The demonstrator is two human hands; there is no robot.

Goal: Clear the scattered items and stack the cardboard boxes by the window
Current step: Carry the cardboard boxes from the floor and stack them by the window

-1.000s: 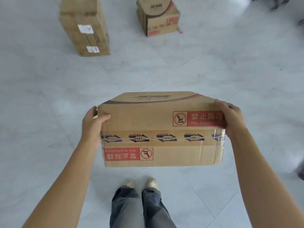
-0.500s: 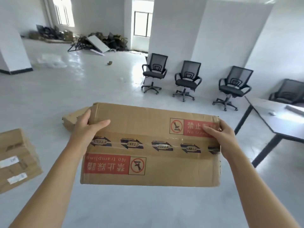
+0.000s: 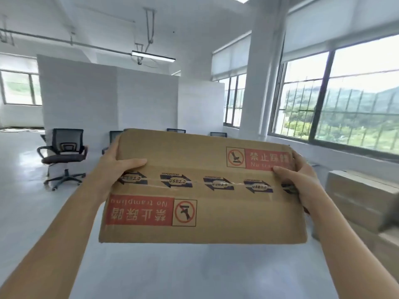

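Carrying the box (image 3: 203, 190) is the step in hand: we hold it up in front of us, clear of the floor (image 3: 151, 270), with its taped face toward us. Our left hand (image 3: 117, 167) grasps the left end, thumb flat on the near face and fingers (image 3: 112, 149) curled round the far edge. Our right hand (image 3: 302, 182) grasps the right end in the same way.

The stack (image 3: 356, 199) stands low at our right, under the window (image 3: 356, 104). We judge that the next move calls for a turn to the right, a few steps, and then lowering the box square onto the stack's top without letting either end slip.

A dark, blurred shape (image 3: 389, 216) sits at the stack's near side. We cannot tell what it is, and it may crowd the landing spot. The box also hides the floor just ahead of us, so we should step with care. The pillar (image 3: 259, 83) stands beyond the box, left of the window. The chair (image 3: 64, 152) is well apart at the left, out of our path.
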